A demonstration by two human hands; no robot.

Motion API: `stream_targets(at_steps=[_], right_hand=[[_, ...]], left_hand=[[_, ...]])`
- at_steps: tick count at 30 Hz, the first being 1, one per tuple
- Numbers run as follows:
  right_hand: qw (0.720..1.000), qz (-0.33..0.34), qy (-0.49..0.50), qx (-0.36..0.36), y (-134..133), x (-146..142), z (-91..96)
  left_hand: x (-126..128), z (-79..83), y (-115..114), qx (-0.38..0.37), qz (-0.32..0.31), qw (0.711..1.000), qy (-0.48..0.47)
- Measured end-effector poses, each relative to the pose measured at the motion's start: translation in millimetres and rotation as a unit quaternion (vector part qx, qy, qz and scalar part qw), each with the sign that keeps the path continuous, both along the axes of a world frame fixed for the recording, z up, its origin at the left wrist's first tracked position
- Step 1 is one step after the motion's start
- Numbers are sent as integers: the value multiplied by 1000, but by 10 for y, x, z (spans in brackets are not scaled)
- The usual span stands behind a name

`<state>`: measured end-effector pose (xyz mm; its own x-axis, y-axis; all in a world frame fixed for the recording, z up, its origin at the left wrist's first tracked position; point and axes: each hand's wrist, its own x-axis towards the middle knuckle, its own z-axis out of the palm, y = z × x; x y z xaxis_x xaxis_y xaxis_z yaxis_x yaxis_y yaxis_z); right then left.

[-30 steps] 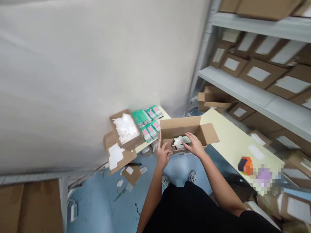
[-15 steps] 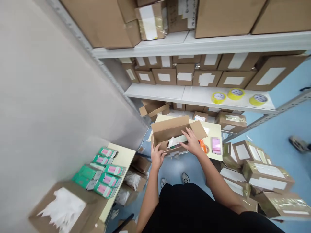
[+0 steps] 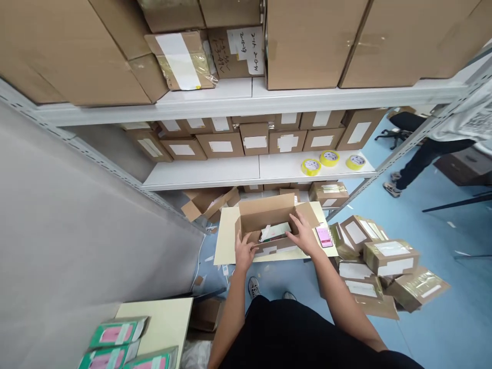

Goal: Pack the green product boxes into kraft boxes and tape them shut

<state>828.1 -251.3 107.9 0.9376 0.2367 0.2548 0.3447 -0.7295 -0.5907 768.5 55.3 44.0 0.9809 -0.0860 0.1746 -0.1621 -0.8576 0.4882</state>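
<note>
A long open cardboard box with raised flaps is at the cream table in front of me. Inside it lies a pale green and white packet, partly covered by the box's near wall. My left hand grips the near left corner, its fingers curled over the rim. At the right end, my right hand holds the wall beside the side flap, thumb apart from the fingers and close to the packet. A phone with a pink screen lies to the right of that hand.
Shelves ahead carry cardboard boxes and yellow tape rolls. Taped cartons are piled on the floor at right. Green and pink packs lie on a side table at lower left. Another person's legs show beyond the shelf post.
My view has turned to the right, bringing another person into sight. Both hands stay at the box. The orange object beside my right hand is no longer visible.
</note>
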Motion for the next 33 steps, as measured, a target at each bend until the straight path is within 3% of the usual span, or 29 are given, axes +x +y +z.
stream_targets(at_steps=[6, 11, 13, 15, 17, 19, 21, 24, 28, 30, 33], right_hand=[[999, -36, 18, -20, 457, 46, 40], [998, -54, 25, -34, 625, -16, 19], [996, -74, 21, -35, 602, -52, -1], [994, -105, 16, -36, 517, -90, -35], [989, -144, 13, -35, 380, -130, -82], [983, -182, 14, -32, 208, -171, -139], [977, -212, 21, -29, 23, -205, -197], [968, -250, 28, -21, -232, -226, -285], [960, -274, 48, 0, -458, -204, -437], [958, -275, 84, 13, -520, -192, -534], [946, -285, 150, 43, -560, -191, -669]], left_hand=[[491, -164, 427, -37, -46, 997, 52], [648, -213, 579, -50, -51, 996, 55], [632, -260, 668, -82, 13, 996, 38], [598, -313, 792, -133, 124, 983, 34], [568, -343, 926, -198, 215, 952, 87], [555, -329, 1026, -259, 236, 923, 159], [560, -274, 1056, -299, 212, 913, 181], [585, -181, 962, -299, 111, 936, 147], [579, -184, 769, -145, -89, 965, 200], [543, -240, 722, -66, -116, 964, 231], [479, -317, 718, -9, -109, 968, 227]])
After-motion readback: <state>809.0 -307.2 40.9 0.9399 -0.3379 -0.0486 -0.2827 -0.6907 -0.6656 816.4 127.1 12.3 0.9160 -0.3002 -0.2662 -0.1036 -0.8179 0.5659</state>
